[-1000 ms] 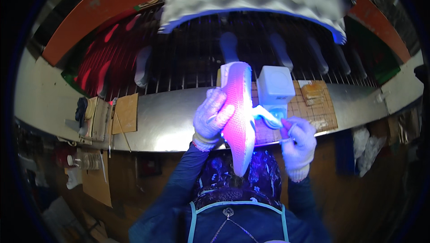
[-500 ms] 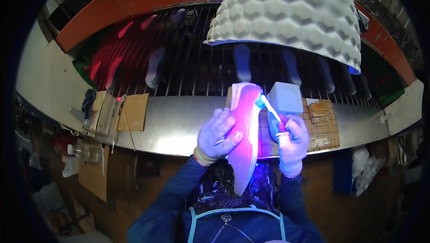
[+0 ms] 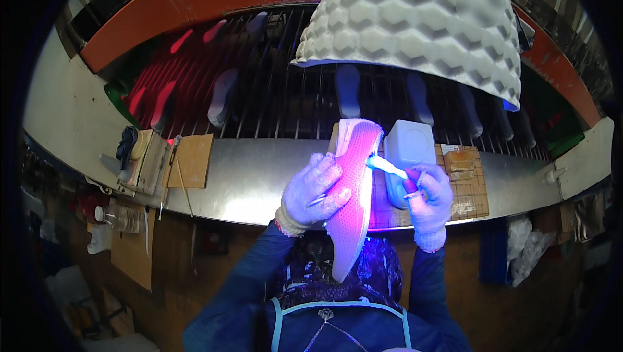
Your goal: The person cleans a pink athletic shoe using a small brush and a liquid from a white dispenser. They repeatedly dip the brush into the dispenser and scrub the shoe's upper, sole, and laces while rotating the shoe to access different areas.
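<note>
Over the near edge of a metal ledge (image 3: 240,186), a pink shoe (image 3: 354,196) points its narrow end toward the person's lap. The gloved left hand (image 3: 316,191) is closed on its left side. The gloved right hand (image 3: 429,197) pinches a white brush (image 3: 390,168), its tip apparently touching the shoe's right edge, though glare blurs this. Just beyond stands a pale container (image 3: 411,144); farther, soles (image 3: 348,92) lie on a barred rack (image 3: 285,92).

left hand (image 3: 313,191): gloved, spread in a grip | right hand (image 3: 430,196): gloved, curled in a pinch | left forearm (image 3: 248,273): sleeved, slanting inward | right forearm (image 3: 428,284): sleeved, nearly straight
</note>
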Demonstrator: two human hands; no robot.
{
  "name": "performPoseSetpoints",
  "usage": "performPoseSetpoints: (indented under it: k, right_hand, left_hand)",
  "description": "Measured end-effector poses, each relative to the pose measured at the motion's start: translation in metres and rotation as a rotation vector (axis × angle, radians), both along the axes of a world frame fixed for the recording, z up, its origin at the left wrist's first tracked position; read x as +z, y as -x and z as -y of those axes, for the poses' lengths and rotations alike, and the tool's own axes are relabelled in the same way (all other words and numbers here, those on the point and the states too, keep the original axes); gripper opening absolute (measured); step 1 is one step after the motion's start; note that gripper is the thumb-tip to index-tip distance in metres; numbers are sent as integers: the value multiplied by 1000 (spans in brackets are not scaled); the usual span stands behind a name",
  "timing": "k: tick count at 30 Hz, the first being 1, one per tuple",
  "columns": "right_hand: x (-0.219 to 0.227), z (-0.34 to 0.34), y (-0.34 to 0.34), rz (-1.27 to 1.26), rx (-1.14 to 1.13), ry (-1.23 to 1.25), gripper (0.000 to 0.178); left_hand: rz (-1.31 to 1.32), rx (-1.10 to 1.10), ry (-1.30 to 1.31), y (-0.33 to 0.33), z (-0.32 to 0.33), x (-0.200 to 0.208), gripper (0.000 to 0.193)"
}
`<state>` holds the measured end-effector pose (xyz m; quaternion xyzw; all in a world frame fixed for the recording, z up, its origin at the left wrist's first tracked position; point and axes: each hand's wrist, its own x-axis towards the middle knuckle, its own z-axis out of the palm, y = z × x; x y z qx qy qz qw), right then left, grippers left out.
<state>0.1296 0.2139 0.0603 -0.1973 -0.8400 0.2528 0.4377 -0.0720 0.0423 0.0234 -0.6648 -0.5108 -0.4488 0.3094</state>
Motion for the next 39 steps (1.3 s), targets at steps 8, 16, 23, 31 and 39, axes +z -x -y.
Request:
performPoseSetpoints:
  k: [8,16,23,31,39]
  right_hand:
    - [23,-4,-8,130,54,-108,23]
    - [45,-21,-4,165,192,-147,14]
    - [53,-24,0,151,366,147,24]
    - [44,-12,-2,116,353,76,34]
    - [18,-16,26,-215,531,345,24]
  left_hand:
    - [-81,-4,-6,16,-9,16,45]
    - [-134,27,27,32,-10,29,43]
    - [-57,26,85,35,-14,49,34]
    - [13,-33,-59,38,-21,53,41]
    - [158,-58,-224,26,-39,33,45]
